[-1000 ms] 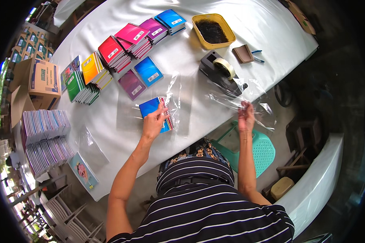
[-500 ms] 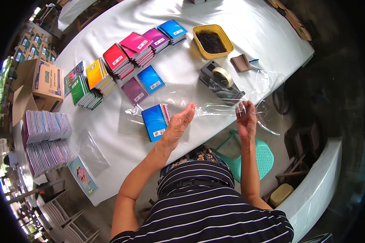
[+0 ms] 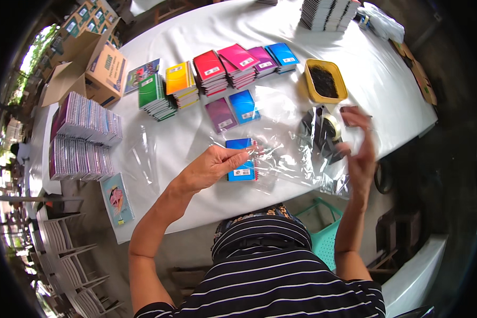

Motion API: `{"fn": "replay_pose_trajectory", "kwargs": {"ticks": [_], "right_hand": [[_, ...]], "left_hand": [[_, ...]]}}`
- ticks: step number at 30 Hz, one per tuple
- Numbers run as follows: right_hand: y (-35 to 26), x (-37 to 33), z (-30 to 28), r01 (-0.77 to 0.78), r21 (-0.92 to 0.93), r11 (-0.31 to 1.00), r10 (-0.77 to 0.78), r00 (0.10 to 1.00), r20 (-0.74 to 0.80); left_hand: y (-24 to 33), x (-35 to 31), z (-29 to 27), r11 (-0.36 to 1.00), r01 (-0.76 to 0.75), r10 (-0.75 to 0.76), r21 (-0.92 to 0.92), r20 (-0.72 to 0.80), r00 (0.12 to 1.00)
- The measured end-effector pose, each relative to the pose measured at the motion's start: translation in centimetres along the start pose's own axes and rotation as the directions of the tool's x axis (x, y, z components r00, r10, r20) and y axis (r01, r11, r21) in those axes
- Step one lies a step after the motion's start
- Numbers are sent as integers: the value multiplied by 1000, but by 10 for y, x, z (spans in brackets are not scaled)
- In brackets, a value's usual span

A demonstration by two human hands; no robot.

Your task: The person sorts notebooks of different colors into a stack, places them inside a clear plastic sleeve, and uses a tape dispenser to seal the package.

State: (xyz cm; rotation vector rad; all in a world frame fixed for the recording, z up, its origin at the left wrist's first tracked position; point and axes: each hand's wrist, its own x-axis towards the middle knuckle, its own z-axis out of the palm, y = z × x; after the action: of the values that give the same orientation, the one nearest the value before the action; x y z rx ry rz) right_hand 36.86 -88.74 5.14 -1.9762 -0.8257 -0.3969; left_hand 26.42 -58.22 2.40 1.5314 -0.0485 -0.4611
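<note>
The left hand (image 3: 212, 167) pinches the clear plastic (image 3: 286, 156), maybe so it does not slip. The right hand (image 3: 361, 159) is blurry, fingers spread, and seems to hold nothing. The blue notebook (image 3: 241, 174) lies on the white desk (image 3: 185, 132), below the left fingertips. Colour piles (image 3: 211, 74) sit apart, perhaps for easy finding. The plastic is thin, shiny and crinkly; the notebook is flat and boxy.

Crinkled clear plastic film (image 3: 289, 156); blue spiral-bound notebook (image 3: 242, 173), flat on white table (image 3: 392, 108)
</note>
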Motion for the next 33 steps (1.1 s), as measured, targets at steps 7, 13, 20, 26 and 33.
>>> {"fn": "replay_pose_trajectory", "kwargs": {"ticks": [7, 13, 20, 26, 33], "right_hand": [[-72, 26, 101, -220, 338, 915, -34, 792, 609], [-93, -8, 135, 553, 423, 718, -696, 577, 427], [-118, 14, 164, 395, 589, 706, -694, 555, 460], [-155, 80, 225, 588, 533, 609, -762, 245, 600], [-180, 79, 241, 710, 559, 428, -894, 244, 374]], "left_hand": [[4, -67, -26, 991, 82, -97, -107, -143, 985], [-14, -112, -42, 856, 85, -259, -510, -282, 924], [-13, -147, -39, 958, 49, -155, -283, -364, 918], [-6, -172, -40, 985, 157, -129, 66, -309, 942], [-14, -215, -63, 983, -54, 9, -177, -245, 970]]}}
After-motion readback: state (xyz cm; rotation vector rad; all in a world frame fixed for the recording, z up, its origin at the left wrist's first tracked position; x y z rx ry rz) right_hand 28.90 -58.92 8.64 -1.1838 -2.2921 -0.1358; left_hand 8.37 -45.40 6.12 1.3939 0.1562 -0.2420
